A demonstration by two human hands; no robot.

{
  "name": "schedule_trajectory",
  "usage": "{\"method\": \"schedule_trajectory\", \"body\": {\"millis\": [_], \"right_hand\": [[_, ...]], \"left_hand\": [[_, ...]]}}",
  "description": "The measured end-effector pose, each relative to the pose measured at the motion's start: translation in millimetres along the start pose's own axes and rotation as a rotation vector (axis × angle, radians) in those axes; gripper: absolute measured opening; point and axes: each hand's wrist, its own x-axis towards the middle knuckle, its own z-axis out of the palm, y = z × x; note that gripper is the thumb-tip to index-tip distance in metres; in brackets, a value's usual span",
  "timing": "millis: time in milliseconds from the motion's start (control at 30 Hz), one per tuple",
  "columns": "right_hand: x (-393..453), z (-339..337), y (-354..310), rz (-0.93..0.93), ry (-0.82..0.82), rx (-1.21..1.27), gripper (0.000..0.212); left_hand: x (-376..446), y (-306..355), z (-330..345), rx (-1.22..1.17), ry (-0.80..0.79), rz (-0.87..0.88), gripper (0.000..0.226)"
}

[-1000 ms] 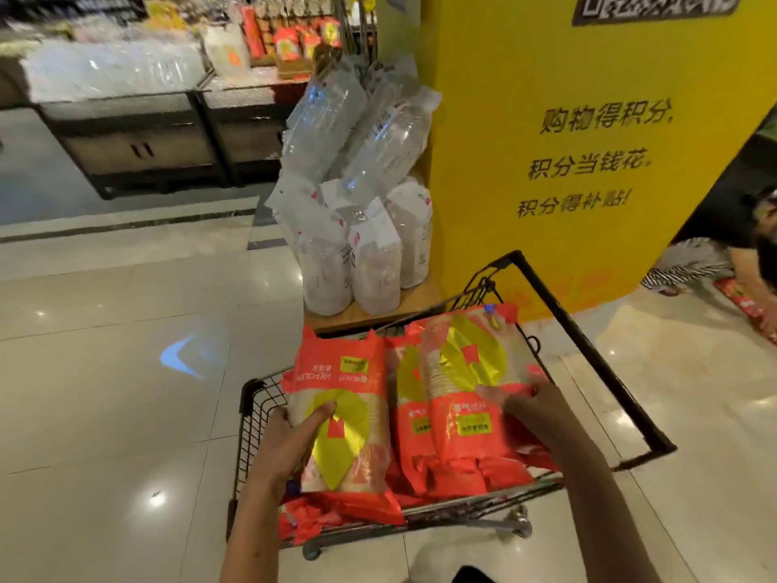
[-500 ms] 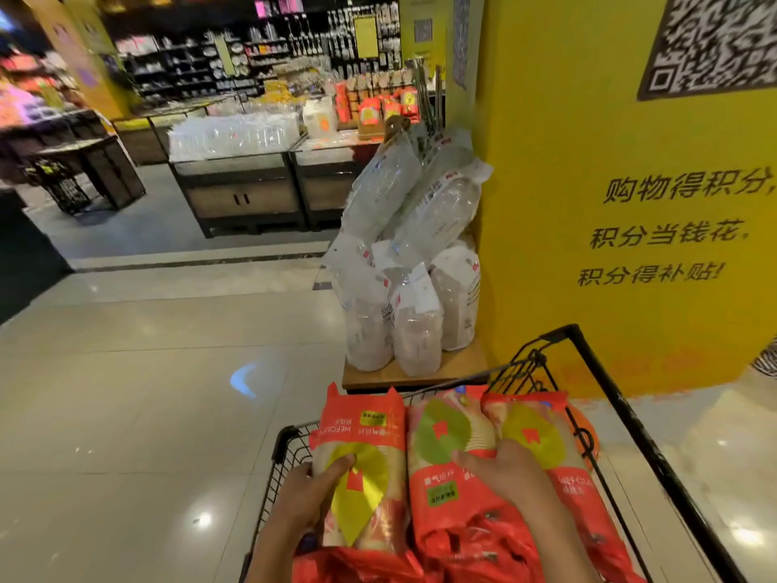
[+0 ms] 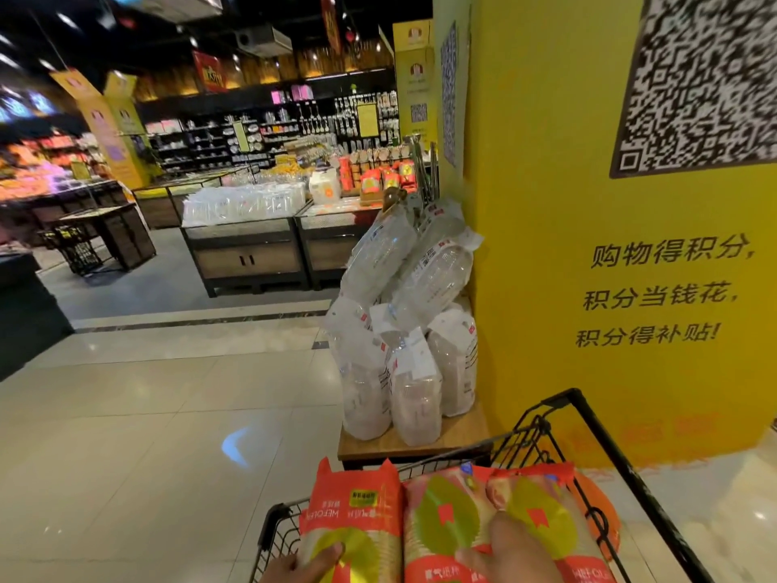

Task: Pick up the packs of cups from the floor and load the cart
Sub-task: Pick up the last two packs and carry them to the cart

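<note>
At the bottom edge, over the wire cart (image 3: 542, 435), settling 3 red packs of cups (image 3: 445, 528) upright: left hand (image 3: 302, 568) gripping the left pack's side, right hand (image 3: 511, 555) flat, fingers relaxed, on the middle pack; next, probably release and check the floor.

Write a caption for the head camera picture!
Two hands, left and right, steady red cup packs in a cart.
</note>
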Motion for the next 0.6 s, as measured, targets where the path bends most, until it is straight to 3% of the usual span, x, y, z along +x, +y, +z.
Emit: {"method": "schedule_trajectory", "body": {"millis": [67,167,233,333,433,600], "right_hand": [[5,1,2,0.005,0.020,-0.027,0.089],[8,11,7,-0.008,-0.002,-0.062,0.102],[5,13,6,-0.022,0.018,-0.080,0.116],[7,18,12,-0.010,0.078,-0.099,0.080],[8,36,22,-0.019,0.167,-0.081,0.063],[5,58,31,-0.029,0.263,-0.088,0.064]], "left_hand": [[6,1,5,-0.088,0.027,0.032,0.114],[-6,-2,7,-0.154,0.045,0.035,0.080],[-1,-10,7,-0.136,0.081,0.037,0.080],[1,-8,7,-0.041,0.140,-0.014,0.062],[1,-4,10,-0.024,0.185,-0.036,0.055],[-4,-8,15,-0.041,0.198,0.009,0.041]]}}
